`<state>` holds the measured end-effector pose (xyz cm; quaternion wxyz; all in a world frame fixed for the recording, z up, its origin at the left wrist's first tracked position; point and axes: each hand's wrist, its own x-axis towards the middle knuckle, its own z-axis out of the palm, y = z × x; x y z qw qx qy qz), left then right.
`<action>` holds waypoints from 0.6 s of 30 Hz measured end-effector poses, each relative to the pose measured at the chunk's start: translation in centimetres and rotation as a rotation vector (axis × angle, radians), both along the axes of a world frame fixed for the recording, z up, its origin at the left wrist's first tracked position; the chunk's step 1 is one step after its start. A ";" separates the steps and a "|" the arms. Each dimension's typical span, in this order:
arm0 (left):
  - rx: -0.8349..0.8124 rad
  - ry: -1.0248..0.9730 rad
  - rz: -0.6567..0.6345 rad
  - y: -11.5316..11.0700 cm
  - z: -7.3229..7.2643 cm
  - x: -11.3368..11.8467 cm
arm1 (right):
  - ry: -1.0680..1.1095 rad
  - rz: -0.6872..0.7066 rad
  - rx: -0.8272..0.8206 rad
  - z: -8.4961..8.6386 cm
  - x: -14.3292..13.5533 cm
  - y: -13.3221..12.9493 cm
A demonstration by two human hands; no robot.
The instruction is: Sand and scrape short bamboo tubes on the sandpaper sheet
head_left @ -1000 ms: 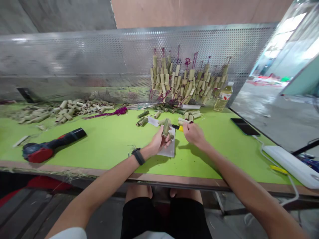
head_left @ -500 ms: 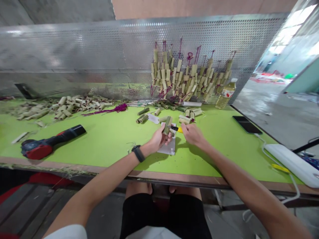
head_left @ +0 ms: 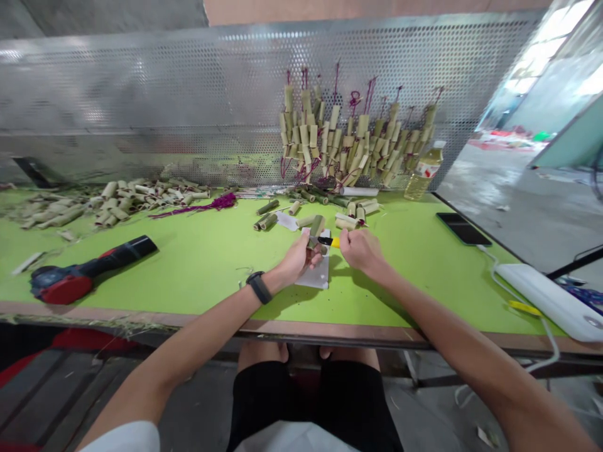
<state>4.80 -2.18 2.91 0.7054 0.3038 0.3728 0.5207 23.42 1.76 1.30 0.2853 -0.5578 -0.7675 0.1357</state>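
Observation:
In front of me, my left hand (head_left: 300, 256) is closed around a short green bamboo tube (head_left: 317, 227), which stands tilted above the table. A yellow and black utility knife (head_left: 331, 242) is gripped in my right hand (head_left: 362, 250). Its blade end meets the side of the tube; the exact point of contact is too small to make out. Under my left hand lies a pale sheet (head_left: 313, 278) on the green tabletop. Close behind the hands are several loose bamboo tubes (head_left: 267, 221) and a white scrap of paper (head_left: 286, 220).
A red and black power tool (head_left: 89, 271) lies at left, before a heap of cut bamboo pieces (head_left: 117, 204). Strung bamboo tubes (head_left: 360, 141) lean on the perforated metal panel (head_left: 188, 100). An oil bottle (head_left: 425, 172), a phone (head_left: 463, 228) and a white power strip (head_left: 551, 300) occupy the right.
The knife's blade end has shifted slightly left across the bamboo tube. Both hands keep their hold. The whole view has moved a little.

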 end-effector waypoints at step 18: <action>-0.095 -0.088 -0.064 -0.4 0.0 -0.2 | 0.070 -0.407 -0.045 0.7 5.1 4.4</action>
